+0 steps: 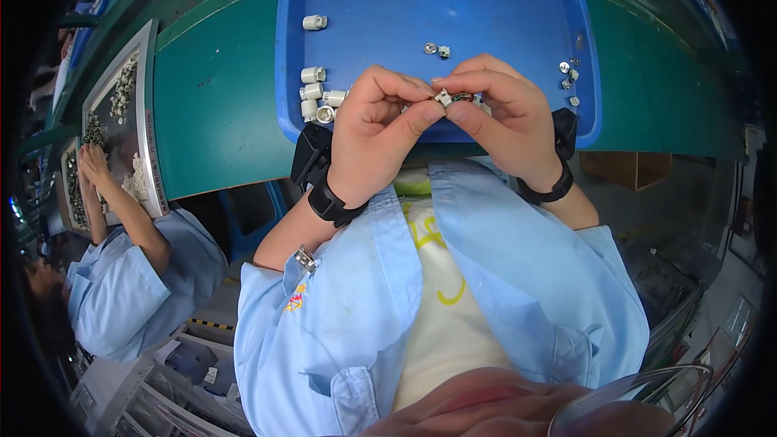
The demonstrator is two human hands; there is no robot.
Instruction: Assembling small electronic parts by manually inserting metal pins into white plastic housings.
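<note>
Over the near edge of a blue tray (437, 0), my two hands meet around a small white plastic connector-like part (443, 98) with dark and coppery bits at its right side. The left thumb and forefinger of my left hand (374, 125) pinch it from one side. Closing on it from the other side is my right hand (511, 113), thumb and fingertips together. Fingers cover much of the part, so its exact kind is hard to make out. Beside my left hand lie several white cylindrical pieces (313, 74), some partly behind the hand.
Small metal and white parts (443, 52) lie mid-tray, with several more (566, 79) along its right side. The tray rests on a green table (214, 105). At left, a co-worker's hands (93, 163) reach into a metal-framed tray (150, 113) of small parts. A cardboard box (627, 168) stands at lower right.
</note>
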